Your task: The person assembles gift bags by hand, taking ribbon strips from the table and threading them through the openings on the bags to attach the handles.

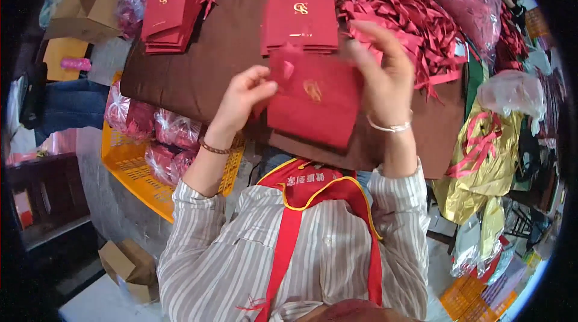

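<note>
A red paper bag (pixel 319 105) with a gold emblem is tilted and blurred over the brown table, in front of my chest. At its left edge my left hand (pixel 244 96) is closed, fingers curled and thumb pressed against the edge. A short loop of red ribbon (pixel 289 69) shows near its upper left corner. Beside the right edge, my right hand (pixel 388 72) is open, with thumb and fingers apart. Just beyond the bag lies a stack of flat red bags (pixel 301 21). A heap of cut red ribbons (pixel 421 36) spreads to the right of that stack.
Another stack of red bags (pixel 167 15) sits at the left of the brown table (pixel 211 72), with more along the far edge. Below left stands an orange crate (pixel 141 180) of plastic-wrapped red bundles. Gold wrapping (pixel 481 180) hangs at the right. A cardboard box (pixel 129 268) rests lower left.
</note>
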The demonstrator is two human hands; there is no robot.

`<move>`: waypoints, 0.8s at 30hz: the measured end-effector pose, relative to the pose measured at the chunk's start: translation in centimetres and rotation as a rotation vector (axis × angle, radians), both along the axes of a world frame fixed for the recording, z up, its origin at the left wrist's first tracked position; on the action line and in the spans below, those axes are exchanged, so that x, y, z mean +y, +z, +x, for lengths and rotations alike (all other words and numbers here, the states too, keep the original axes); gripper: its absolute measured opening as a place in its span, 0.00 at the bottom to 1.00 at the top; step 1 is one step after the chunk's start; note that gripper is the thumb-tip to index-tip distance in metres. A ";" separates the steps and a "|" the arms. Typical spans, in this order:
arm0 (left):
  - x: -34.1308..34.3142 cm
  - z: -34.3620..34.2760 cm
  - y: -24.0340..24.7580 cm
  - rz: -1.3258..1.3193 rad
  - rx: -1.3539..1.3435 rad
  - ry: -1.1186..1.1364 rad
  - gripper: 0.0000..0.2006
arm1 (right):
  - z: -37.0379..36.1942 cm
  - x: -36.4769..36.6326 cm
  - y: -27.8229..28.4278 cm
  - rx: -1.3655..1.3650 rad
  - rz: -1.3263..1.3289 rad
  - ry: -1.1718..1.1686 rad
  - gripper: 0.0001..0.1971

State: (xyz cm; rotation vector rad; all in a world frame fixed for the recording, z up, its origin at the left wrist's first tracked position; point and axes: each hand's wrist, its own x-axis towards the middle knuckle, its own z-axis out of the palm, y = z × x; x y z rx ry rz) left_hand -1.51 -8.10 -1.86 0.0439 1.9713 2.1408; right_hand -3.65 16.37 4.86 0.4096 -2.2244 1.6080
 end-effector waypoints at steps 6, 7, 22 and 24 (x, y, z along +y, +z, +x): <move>-2.2 -2.6 1.0 0.802 -0.123 0.136 0.10 | 1.1 1.0 -1.8 -0.271 -0.259 0.123 0.14; -2.4 -2.8 1.0 0.896 -0.110 0.074 0.10 | 1.4 0.9 -1.9 -0.347 -0.217 0.128 0.14; 1.8 -1.2 -1.7 -1.045 0.660 -0.049 0.15 | 4.3 2.7 -9.3 -0.091 0.675 -0.046 0.29; 1.0 -1.1 -1.0 -0.613 0.251 -0.144 0.19 | 4.2 2.9 -9.8 -0.073 0.646 -0.053 0.29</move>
